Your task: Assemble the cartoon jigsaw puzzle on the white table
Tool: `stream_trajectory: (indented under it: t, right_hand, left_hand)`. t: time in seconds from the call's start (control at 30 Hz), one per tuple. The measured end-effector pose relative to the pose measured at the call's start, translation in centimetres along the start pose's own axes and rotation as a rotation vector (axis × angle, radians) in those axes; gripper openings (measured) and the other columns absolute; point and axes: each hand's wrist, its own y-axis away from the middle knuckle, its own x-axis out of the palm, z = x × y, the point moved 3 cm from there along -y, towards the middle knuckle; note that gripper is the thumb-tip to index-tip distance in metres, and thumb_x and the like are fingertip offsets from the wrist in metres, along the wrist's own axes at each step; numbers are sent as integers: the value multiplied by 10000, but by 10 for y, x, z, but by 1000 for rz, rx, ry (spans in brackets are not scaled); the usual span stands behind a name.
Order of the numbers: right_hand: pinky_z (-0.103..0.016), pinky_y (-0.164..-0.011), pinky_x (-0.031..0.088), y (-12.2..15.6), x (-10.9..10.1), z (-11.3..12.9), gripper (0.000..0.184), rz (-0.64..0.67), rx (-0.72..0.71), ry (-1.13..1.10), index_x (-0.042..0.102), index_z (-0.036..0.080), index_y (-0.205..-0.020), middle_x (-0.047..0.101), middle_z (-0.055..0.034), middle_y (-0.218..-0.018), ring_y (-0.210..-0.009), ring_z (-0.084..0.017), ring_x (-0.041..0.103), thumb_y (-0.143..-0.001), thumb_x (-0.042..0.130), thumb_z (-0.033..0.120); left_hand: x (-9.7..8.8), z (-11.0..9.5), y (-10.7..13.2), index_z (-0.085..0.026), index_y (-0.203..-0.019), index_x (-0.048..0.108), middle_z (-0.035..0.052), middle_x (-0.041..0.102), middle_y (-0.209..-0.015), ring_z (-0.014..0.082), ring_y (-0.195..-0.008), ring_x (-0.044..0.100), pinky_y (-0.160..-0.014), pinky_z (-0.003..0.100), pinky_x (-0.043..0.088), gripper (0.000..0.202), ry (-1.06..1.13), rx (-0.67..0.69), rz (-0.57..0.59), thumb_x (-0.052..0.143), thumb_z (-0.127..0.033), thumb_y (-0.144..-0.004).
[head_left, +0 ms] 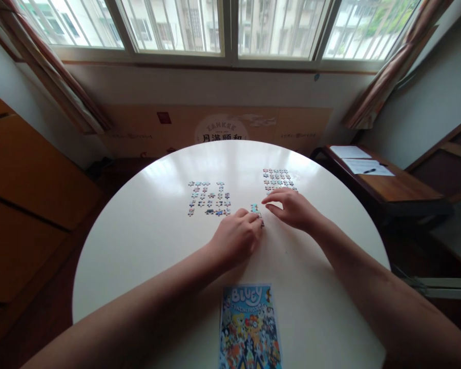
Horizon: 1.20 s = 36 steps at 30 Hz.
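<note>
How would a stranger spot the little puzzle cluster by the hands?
On the round white table, look between the left hand and the right hand. The small puzzle cluster lies there, partly hidden by the left hand. It is narrow and far smaller than the group of pieces to its left and the rows behind the right hand.

head view | worn on head, looking from above table (138, 241) | faces forward, down | left hand (238, 233) and right hand (292, 209) mid-frame, windows (192, 25) along top
</note>
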Motion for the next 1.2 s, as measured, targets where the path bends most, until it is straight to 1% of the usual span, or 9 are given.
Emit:
stream_trajectory:
  t: [0.1,0.23,0.4,0.6,0.7,0.8,0.93,1.1,1.2]
  right_hand:
    - [-494,-1068,483,-1,12,0,249,-15,-180,-2,796,233,-1061,769,-82,-1173,-1176,-275,664,-927,597,165]
    - [-535,-1103,465,0,22,1,253,47,-229,-5,789,249,-1100,767,-64,-1196,-1276,-302,621,-928,618,174]
    - [-544,-1088,465,1,20,1,165,81,-216,-7,808,275,-979,791,-37,-1100,-1187,-297,672,-895,683,206]
    - [-534,-1034,499,0,21,1,142,84,-202,-3,814,280,-933,796,-45,-1074,-1111,-294,698,-897,690,220]
    - [-549,-1039,495,1,21,0,150,67,-188,-4,812,271,-974,795,-46,-1081,-1143,-307,684,-899,690,228]
    - [-559,-1047,489,2,17,1,171,-14,-158,-35,804,261,-1023,794,-59,-1082,-1167,-315,676,-900,688,235]
    - [-473,-918,538,1,10,7,145,-72,-108,-131,795,250,-947,796,-53,-965,-951,-260,719,-925,652,239]
    - [-399,-781,499,2,1,16,189,-131,-32,-185,724,229,-811,744,-42,-795,-768,-224,664,-951,623,305]
    - [-346,-669,449,2,-2,19,339,-164,-3,-198,594,223,-664,632,-18,-660,-652,-191,578,-970,581,369]
  left_hand:
    - [5,-2,0,-154,-1120,704,101,738,-1095,268,-1038,615,-875,402,511,272,8,25,40,581,-132,-878]
    - [8,1,0,-142,-1195,669,97,732,-1131,268,-1079,613,-939,432,489,325,49,44,86,574,-131,-885]
    - [8,3,1,-143,-1179,668,95,725,-1190,267,-1130,607,-966,422,488,290,87,67,86,575,-136,-905]
    - [8,3,1,-129,-1168,663,90,716,-1213,260,-1128,611,-959,430,490,252,65,96,55,555,-138,-940]
    - [6,0,2,-119,-1109,676,102,724,-1135,256,-1048,628,-872,418,513,227,12,133,37,541,-126,-928]
    - [2,-7,4,-141,-924,691,93,719,-961,230,-889,634,-732,373,510,179,-46,198,40,515,-108,-915]
    - [-6,-17,7,-163,-784,668,70,679,-797,197,-728,613,-564,312,445,181,-70,258,69,533,-99,-885]
    - [-18,-15,6,-164,-733,647,34,630,-627,159,-516,549,-449,286,351,181,-107,167,205,554,-30,-811]
    - [-24,-14,7,-163,-699,648,42,637,-603,160,-487,556,-435,284,349,166,-108,127,252,625,-113,-855]
